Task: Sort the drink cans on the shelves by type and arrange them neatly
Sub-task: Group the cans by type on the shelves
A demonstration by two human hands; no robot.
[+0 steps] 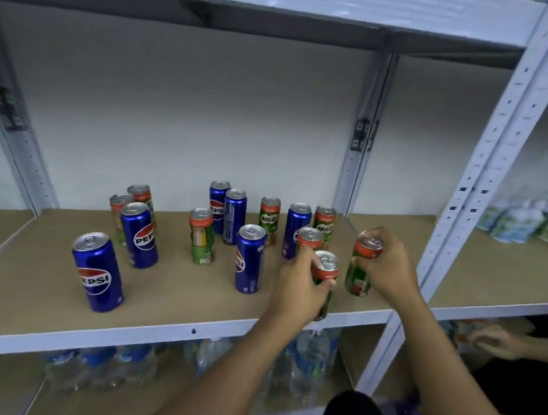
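Blue Pepsi cans and green Milo cans stand mixed on the brown shelf board [32,281]. My left hand [293,289] grips a green Milo can [326,269] near the shelf's front edge. My right hand [386,266] grips another Milo can [358,279] at the right end of the board. A third Milo can [310,237] stands just behind my left hand. The nearest Pepsi can [97,272] stands at the front left, another Pepsi can [249,259] left of my left hand. Several more cans of both kinds stand behind, near the wall.
A white slotted upright [484,171] bounds the shelf on the right. White and green pouches [540,222] sit on the neighbouring shelf. Water bottles [310,360] fill the shelf below. Another person's hand [494,341] reaches in at the lower right.
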